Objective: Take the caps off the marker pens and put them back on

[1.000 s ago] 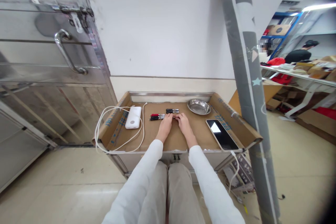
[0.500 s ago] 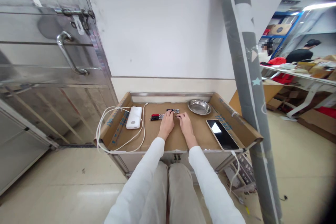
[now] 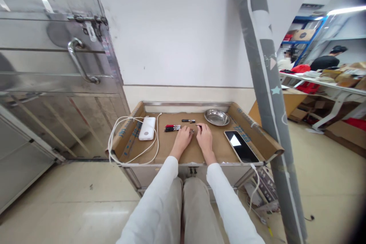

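My left hand [image 3: 183, 140] is closed over the cardboard-lined tabletop, with the silvery end of a pen [image 3: 192, 130] sticking out past its fingertips. The rest of that pen is hidden under the fingers. Close by on the right, my right hand [image 3: 204, 137] pinches a small thin dark piece, too small to name. Several pens [image 3: 172, 128], red and black, lie side by side just left of my left hand. Beyond both hands a single black pen [image 3: 188, 121] with a silvery end lies crosswise.
A white power bank [image 3: 147, 128] with a looped white cable lies at the left. A round metal dish [image 3: 217, 117] stands at the back right, and a phone [image 3: 241, 146] lies at the right front. A wrapped grey roll [image 3: 268, 84] leans beside the table; people sit farther off.
Both hands have drawn slightly nearer to me, away from the black pen at the back, which now shows fully. A silvery pen end now shows at my left fingertips.
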`<action>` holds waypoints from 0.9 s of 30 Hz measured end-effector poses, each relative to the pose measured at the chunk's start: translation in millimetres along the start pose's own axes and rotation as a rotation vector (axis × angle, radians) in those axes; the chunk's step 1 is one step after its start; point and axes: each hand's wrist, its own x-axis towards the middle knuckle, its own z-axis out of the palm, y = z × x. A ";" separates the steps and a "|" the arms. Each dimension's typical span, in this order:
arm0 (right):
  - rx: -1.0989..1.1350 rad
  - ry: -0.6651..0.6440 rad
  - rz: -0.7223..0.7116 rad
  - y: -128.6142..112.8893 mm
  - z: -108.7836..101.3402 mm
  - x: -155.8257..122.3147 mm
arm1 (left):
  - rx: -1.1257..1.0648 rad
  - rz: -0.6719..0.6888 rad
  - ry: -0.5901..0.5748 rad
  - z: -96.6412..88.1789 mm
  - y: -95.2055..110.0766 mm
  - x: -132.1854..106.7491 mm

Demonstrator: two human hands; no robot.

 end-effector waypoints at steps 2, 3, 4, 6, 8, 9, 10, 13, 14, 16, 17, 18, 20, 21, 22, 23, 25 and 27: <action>0.019 -0.015 0.005 2.3 1.4 -1.0 | -0.019 -0.031 0.042 -1.0 -1.0 -0.4; 0.023 -0.032 0.000 3.4 2.1 -1.4 | -0.027 -0.040 0.056 -0.9 -1.6 -0.1; 0.024 -0.052 -0.010 4.4 2.7 -1.8 | -0.035 -0.046 0.066 -0.6 -2.3 0.1; 0.018 -0.102 -0.037 5.2 3.0 -2.3 | -0.053 -0.054 0.078 0.5 -3.4 0.4; 0.002 -0.143 -0.054 4.4 2.2 -2.4 | -0.065 -0.058 0.092 1.5 -4.1 0.0; -0.005 -0.158 -0.057 3.3 1.4 -2.3 | -0.069 -0.061 0.097 1.8 -4.2 -0.3; -0.010 -0.170 -0.057 1.9 0.4 -2.2 | -0.072 -0.063 0.100 1.8 -4.2 -0.7; 0.025 -0.251 -0.117 -3.8 -2.1 -2.2 | -0.087 -0.080 0.088 -0.6 -3.1 -2.2; 0.047 -0.296 -0.162 -5.8 -2.6 -2.4 | -0.086 -0.104 0.089 -2.3 -2.5 -2.9; 0.072 -0.373 -0.243 -8.7 -2.6 -2.8 | -0.058 -0.190 0.125 -6.7 -1.1 -4.8; 0.071 -0.387 -0.259 -9.4 -2.0 -3.0 | -0.025 -0.247 0.162 -9.2 -0.4 -6.0; 0.063 -0.384 -0.255 -9.5 -1.1 -3.1 | 0.018 -0.304 0.204 -11.7 0.4 -7.4; 0.033 -0.350 -0.218 -8.1 1.8 -3.2 | 0.119 -0.411 0.270 -15.6 1.9 -10.2; 0.014 -0.334 -0.197 -6.8 3.6 -3.1 | 0.165 -0.450 0.284 -16.7 2.7 -11.4; -0.009 -0.325 -0.182 -5.4 5.6 -3.0 | 0.204 -0.477 0.284 -17.2 3.5 -12.6; -0.038 -0.320 -0.168 -3.9 7.7 -2.9 | 0.234 -0.492 0.272 -17.1 4.1 -13.5; -0.098 -0.314 -0.136 -1.0 12.0 -2.4 | 0.271 -0.505 0.234 -15.5 5.3 -14.6; -0.142 -0.323 -0.126 1.3 16.5 -1.2 | 0.295 -0.516 0.205 -13.2 6.2 -15.1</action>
